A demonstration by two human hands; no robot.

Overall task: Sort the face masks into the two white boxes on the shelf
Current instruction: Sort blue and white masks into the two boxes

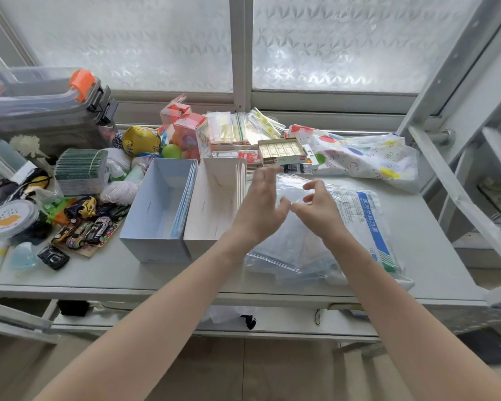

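Note:
Two open white boxes stand side by side at the middle of the grey shelf. The left box (145,227) has blue masks upright against its right wall, and the right box (203,215) has white masks upright against its right wall. To their right lies a pile of clear plastic mask bags (356,224), one with a blue label strip. My left hand (262,208) hovers above the pile's left part, fingers spread and blurred, holding nothing. My right hand (318,206) is beside it with loosely curled fingers over the bags; whether it touches the plastic is unclear.
Toy cars (87,224), a round tub (10,218), a stack of green packets (81,172) and storage bins (41,108) fill the shelf's left. Behind the boxes lie toys, zip bags and a small cardboard box (281,151). A patterned bag (359,154) lies at the back right, by the metal shelf frame (457,204).

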